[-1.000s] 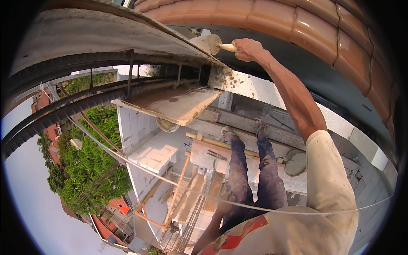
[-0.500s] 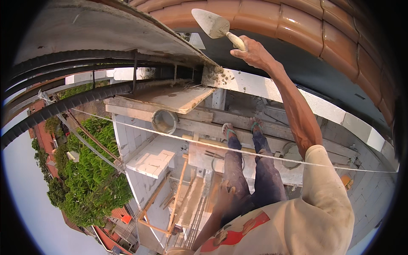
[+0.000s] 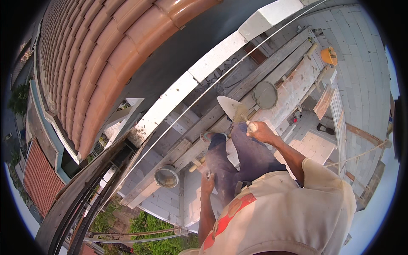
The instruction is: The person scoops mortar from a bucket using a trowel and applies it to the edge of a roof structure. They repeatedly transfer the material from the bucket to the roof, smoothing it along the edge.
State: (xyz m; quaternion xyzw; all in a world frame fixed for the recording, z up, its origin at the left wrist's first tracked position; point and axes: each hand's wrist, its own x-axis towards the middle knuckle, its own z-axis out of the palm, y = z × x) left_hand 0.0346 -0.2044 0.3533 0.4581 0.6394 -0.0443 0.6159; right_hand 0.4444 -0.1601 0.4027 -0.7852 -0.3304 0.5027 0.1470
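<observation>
Planks (image 3: 142, 190) below, trowel (image 3: 232, 107) in right grip (image 3: 262, 131)

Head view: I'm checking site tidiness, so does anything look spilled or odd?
Yes: dark spatters, perhaps mortar, dot the lower-left end of the white ledge, odd against its cleaner upper stretch. The trowel in the right hand is smeared near its handle, which seems ordinary.

The trowel (image 3: 228, 106) extends forward-left from the right hand (image 3: 259, 131). One bucket (image 3: 276, 98) stands beyond that hand, a second bucket (image 3: 157, 177) left of the left hand (image 3: 207, 183).
</observation>
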